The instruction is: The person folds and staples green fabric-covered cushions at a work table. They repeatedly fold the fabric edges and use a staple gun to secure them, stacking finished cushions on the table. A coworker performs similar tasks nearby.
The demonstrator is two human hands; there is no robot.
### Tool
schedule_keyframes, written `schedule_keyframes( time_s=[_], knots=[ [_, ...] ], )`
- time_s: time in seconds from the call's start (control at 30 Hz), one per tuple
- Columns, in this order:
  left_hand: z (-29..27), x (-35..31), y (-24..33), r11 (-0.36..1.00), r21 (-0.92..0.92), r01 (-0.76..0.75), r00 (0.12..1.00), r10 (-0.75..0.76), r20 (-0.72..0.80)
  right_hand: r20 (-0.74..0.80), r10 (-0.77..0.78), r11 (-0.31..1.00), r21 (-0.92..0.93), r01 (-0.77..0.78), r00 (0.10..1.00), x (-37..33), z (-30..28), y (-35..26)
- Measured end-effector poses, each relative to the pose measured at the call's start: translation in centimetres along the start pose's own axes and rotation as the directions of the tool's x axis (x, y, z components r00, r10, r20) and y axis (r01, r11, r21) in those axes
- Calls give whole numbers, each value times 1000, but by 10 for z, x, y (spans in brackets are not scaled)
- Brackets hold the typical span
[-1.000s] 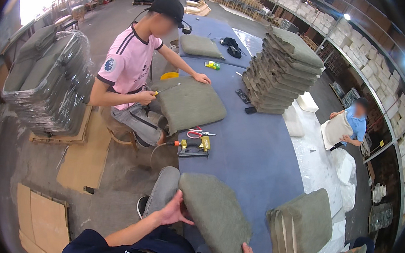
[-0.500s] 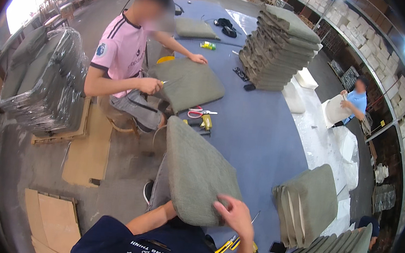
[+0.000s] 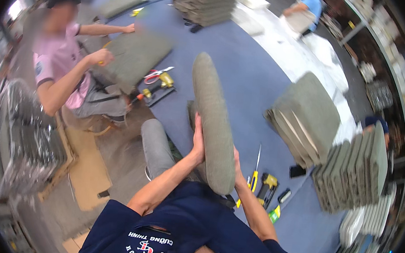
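Observation:
A grey-green upholstered seat cushion [image 3: 214, 127] stands on its narrow edge in front of my chest. My left hand [image 3: 199, 138] presses flat against its left face. On the opposite face is my right hand [image 3: 237, 167], its fingers mostly hidden behind the cushion; the two hands hold it between them. Right of it on the blue table lie a yellow-handled screwdriver-like tool [image 3: 255, 177], a yellow-and-black staple gun [image 3: 268, 186] and a green-and-yellow tool [image 3: 275, 214].
A co-worker in pink [image 3: 68, 62] works at a flat cushion [image 3: 136, 55]; red-handled scissors [image 3: 156, 75] and another staple gun [image 3: 160, 86] lie nearby. Cushion stacks stand at the back [image 3: 206, 4] and right [image 3: 304, 116], with a black phone [image 3: 297, 172] beside the latter.
The cushion has turned from showing its broad face to standing edge-on. My left hand has come into sight on its side, and my right hand has moved to the opposite face. The view has shifted right.

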State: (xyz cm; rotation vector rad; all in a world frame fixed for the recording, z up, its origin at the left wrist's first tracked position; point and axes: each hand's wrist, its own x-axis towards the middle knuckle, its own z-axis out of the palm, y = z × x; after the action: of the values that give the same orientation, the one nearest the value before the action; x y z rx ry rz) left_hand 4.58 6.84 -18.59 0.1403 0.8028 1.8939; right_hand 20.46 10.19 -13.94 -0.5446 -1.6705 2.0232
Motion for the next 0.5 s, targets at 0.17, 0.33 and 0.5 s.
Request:
schedule_keyframes(
  time_s=[0.17,0.33,0.5],
  knots=[
    [69,28,20,913,398,-90,984,21,175,-234,122,976,205,-74,965,3,-13,-31],
    [50,64,14,895,404,191,875,-341,343,-504,-93,977,122,178,858,5,24,-6],
    [29,16,2,770,636,-50,884,-263,387,-623,-104,974,94,207,775,-11,40,26]
  ],
)
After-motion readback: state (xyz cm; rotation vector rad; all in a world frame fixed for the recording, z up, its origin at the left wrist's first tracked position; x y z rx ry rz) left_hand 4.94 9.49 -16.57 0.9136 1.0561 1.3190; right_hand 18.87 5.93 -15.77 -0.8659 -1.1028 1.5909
